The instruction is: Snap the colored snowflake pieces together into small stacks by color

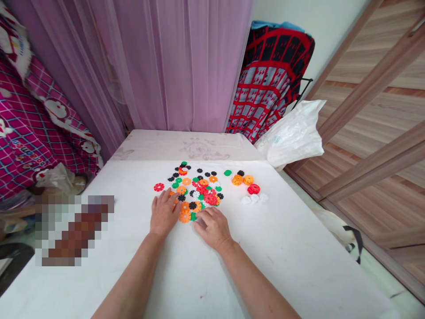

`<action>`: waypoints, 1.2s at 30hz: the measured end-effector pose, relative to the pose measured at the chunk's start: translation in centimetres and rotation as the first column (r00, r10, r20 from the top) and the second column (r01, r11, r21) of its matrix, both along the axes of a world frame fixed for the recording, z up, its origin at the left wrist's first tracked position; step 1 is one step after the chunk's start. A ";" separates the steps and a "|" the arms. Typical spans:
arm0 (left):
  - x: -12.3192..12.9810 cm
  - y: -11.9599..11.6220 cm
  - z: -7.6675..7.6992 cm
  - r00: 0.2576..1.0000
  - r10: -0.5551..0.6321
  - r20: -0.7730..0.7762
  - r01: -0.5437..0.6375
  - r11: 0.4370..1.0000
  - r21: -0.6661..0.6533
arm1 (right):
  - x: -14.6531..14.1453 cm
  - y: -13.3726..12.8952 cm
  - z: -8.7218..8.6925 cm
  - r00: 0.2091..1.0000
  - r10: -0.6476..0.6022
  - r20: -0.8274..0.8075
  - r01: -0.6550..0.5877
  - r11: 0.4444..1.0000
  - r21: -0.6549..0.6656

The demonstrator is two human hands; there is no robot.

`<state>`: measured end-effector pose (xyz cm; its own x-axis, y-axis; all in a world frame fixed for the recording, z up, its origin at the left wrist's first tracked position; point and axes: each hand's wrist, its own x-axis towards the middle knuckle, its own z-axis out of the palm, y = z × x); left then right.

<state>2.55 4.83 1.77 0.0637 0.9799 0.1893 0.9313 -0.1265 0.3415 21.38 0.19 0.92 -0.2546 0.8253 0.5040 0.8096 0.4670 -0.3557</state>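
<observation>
Notched plastic discs in orange, red, green, black and white lie in a loose pile on the white table (272, 266). My left hand (165, 212) rests at the pile's left side, fingers stretched over some orange discs (185, 215). At the near right side, my right hand (214, 227) has its fingers bent, with the tips by a green disc (194, 216); whether they pinch anything is hidden. Red discs (210, 198) are heaped in the middle. Further right sit smaller groups: orange discs (248, 180), a red disc stack (253, 189) and white discs (254, 198).
A white plastic bag (294, 133) stands off the table's far right corner. Purple curtains (179, 66) hang behind the table, and a wooden wardrobe (372, 115) is to the right. A blurred patch (75, 230) covers something at the left.
</observation>
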 end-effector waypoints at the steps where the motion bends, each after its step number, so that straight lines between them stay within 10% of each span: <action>1: 0.0 0.0 0.0 1.000 0.000 0.002 0.000 1.000 0.003 | -0.5 -0.1 -0.1 1.000 -0.003 0.012 0.003 1.000 -0.015; 22: 0.3 -0.3 0.2 0.999 -0.050 0.022 0.050 0.999 -0.004 | 0.6 1.8 -1.1 0.966 -0.253 -0.046 0.250 0.966 -0.062; 36: 0.3 -0.3 0.3 0.995 -0.101 -0.025 0.100 0.994 -0.047 | -1.8 1.6 0.3 0.989 -0.133 0.070 0.141 0.980 -0.137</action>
<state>2.86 4.57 2.10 0.1671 0.9757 0.1415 0.9237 -0.2051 0.3236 19.62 1.78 1.17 -0.1605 0.9164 0.3668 0.8845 0.2985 -0.3586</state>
